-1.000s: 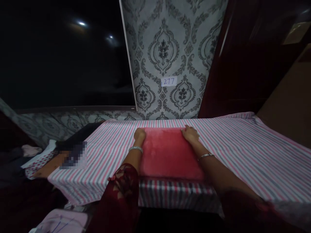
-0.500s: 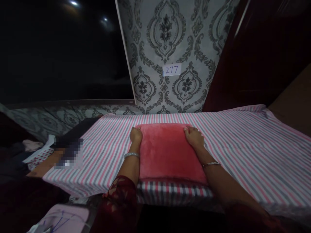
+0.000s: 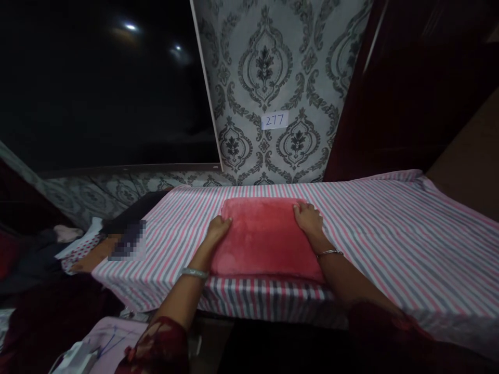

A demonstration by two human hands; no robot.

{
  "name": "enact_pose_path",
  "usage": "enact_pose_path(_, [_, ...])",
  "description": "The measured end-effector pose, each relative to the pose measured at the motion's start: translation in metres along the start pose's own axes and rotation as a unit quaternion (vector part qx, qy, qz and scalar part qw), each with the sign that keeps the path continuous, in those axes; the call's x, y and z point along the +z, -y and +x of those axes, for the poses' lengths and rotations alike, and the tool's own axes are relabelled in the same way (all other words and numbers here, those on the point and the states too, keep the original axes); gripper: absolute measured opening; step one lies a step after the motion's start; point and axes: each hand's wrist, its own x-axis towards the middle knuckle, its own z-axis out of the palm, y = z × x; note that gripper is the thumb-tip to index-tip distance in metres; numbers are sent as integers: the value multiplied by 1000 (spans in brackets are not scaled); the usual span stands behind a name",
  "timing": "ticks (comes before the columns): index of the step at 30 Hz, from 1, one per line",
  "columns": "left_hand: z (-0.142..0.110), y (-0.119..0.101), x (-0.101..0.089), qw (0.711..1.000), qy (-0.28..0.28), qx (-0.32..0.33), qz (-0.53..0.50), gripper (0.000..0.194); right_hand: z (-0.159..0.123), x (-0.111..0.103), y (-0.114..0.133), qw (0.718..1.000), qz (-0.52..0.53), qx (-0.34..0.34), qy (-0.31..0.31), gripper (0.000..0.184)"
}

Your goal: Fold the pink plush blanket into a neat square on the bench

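A flat, squarish red plush cloth (image 3: 261, 239), thick like a folded blanket or a thin cushion, lies at the front edge of the striped table cover. My left hand (image 3: 219, 228) is closed on its left side, thumb on top and the other fingers partly hidden at the edge. At the far right corner, my right hand (image 3: 310, 218) grips the plush, its fingers bent over the side. Each wrist wears a bracelet.
The pink, grey and white striped cover (image 3: 390, 234) hangs over the table's front. A large dark screen (image 3: 105, 93) is behind on the left. Papers and a blurred-out item (image 3: 128, 241) lie at the left end. Below stands a pink surface (image 3: 117, 337) with a white object on it.
My left hand has slid from the far left corner toward me along the plush's left side. My right hand stays near the far right corner. The view has shifted slightly.
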Motion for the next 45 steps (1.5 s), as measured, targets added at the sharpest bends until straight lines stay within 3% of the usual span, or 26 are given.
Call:
enact_pose_path(5, [-24,18,8,999,-40,21,12,25,-1,0,-1,1000,7,1,4,58])
enact_pose_path(12, [-29,30,19,997,-70,0,-14,25,0,1,-3,1000,8,-2,-1,58])
enact_pose_path(18, [-33,38,1,996,-31,30,-83,26,-3,0,-1,1000,-1,-1,-6,57])
enact_pose_path(24, [-81,66,-2,973,34,79,-215,39,-5,-3,0,1000,-5,-6,-4,57])
enact_pose_path(29, [-117,56,9,944,-105,137,-282,35,-8,-5,-4,1000,5,-7,7,59])
enact_pose_path(33, [-119,52,12,913,-111,157,-359,31,-10,-6,-4,999,9,9,32,64])
enact_pose_path(36, [-118,66,17,935,-146,127,-297,27,-8,-4,-6,999,15,9,39,71])
enact_pose_path(39, [-118,84,27,961,-143,84,-224,23,-5,1,-9,999,27,1,34,74])
enact_pose_path(45, [-118,93,32,939,-94,96,-316,45,3,16,-19,999,35,-14,-5,71])
